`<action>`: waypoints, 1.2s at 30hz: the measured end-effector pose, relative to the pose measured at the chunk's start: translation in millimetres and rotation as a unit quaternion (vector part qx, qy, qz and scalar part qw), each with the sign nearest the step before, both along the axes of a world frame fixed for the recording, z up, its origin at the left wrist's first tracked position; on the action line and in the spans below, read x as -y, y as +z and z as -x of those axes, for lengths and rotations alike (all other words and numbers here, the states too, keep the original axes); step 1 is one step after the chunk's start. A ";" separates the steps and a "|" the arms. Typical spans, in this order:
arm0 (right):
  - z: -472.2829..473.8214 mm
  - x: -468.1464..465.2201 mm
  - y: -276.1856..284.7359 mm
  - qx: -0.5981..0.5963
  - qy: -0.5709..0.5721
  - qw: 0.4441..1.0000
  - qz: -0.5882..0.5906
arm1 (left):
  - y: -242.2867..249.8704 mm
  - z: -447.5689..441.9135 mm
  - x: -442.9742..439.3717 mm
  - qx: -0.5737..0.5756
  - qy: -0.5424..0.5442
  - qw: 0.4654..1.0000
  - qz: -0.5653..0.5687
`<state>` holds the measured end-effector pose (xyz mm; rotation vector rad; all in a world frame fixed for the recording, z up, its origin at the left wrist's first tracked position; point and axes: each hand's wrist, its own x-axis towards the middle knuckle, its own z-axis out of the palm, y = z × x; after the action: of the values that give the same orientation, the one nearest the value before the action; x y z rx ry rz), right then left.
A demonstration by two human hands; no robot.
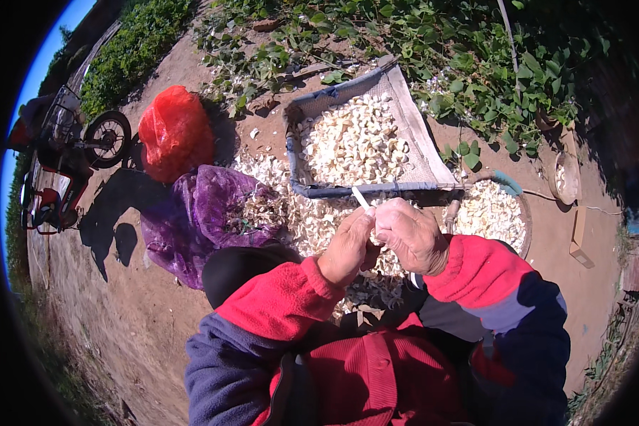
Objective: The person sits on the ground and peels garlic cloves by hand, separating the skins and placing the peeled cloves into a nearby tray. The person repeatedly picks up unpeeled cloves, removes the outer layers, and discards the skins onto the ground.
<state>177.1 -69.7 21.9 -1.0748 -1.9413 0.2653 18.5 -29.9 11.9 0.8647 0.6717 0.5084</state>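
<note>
My left hand [347, 242] grips a slim white stick-like piece [360, 198], which juts up past the thumb. Against its fingertips press the curled fingers of my right hand [412, 234]; whatever lies between them is hidden. Just beyond both hands is a cloth-edged woven tray [431, 152] holding a heap of pale peeled garlic cloves [351, 144]. Under and around the hands, papery garlic skins [314, 221] cover the ground. To the right of my right hand, a round basket [525, 223] is heaped with more white cloves [490, 215].
At left sit a purple mesh bag [191, 218] with dry scraps at its mouth and a red plastic bag [174, 133]. A motorbike [58, 181] stands farther off. Leafy vines [458, 64] border the far side. At right are a small bowl [574, 178] and a cardboard piece [578, 234].
</note>
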 end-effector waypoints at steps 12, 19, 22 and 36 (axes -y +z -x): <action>-3.4 -11.8 8.5 0.047 0.023 0.999 -0.002 | -1.7 3.2 -15.8 -0.051 0.052 0.994 -0.086; -0.8 -4.0 11.3 0.082 0.020 0.996 0.016 | -6.3 1.0 -14.2 -0.048 0.061 0.992 -0.095; -2.1 -4.8 8.9 0.066 0.026 0.997 0.015 | 3.3 2.6 -13.6 -0.047 0.022 0.999 -0.018; 2.9 0.0 2.5 0.039 -0.011 0.999 0.034 | -9.0 -1.4 -11.2 -0.060 0.024 0.997 -0.047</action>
<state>174.2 -69.7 24.3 -1.1650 -2.0020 0.2830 20.0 -18.7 3.0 0.9749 0.7845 0.5368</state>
